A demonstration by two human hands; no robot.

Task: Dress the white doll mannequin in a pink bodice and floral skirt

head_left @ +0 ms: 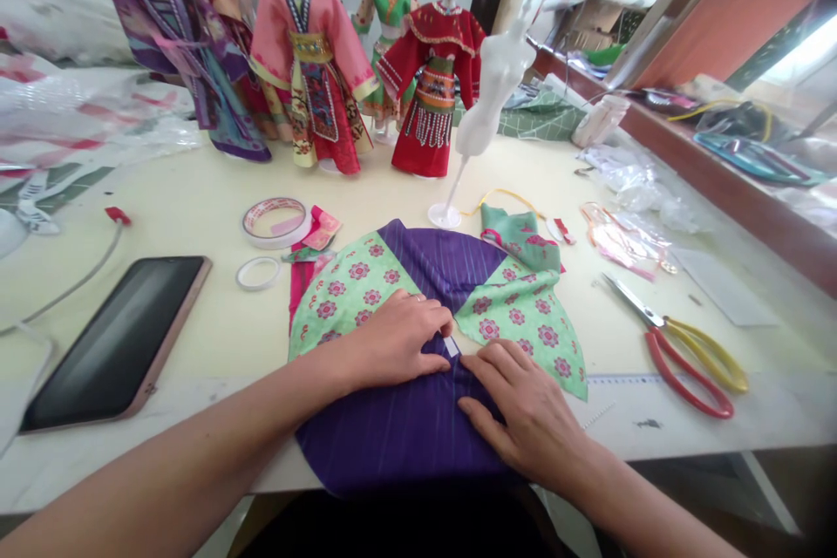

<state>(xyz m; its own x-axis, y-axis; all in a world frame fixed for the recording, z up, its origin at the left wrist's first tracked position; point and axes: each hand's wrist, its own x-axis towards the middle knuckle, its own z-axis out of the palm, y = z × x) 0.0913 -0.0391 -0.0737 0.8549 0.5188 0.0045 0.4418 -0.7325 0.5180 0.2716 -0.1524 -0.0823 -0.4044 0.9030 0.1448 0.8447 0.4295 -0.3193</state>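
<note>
Bare forearms (202, 445) (647, 488) came in from the bottom corners, right over a round-edged cloth piece (392, 436) in purple and flowery green, laid near the front edge of the counter (196, 200). Left hand (398, 340) had its fingers curled in by a tiny white strip (452, 346) around the middle of the cloth, though you couldn't really tell if they were gripping it. Right hand (516, 397) was down on the purple bit, thumb and forefinger apart. Red-and-yellow-handled scissors (673, 340) sat off to the right, phone (118, 340) to the left, and little dressed mannequins (320, 78) stood behind.
</note>
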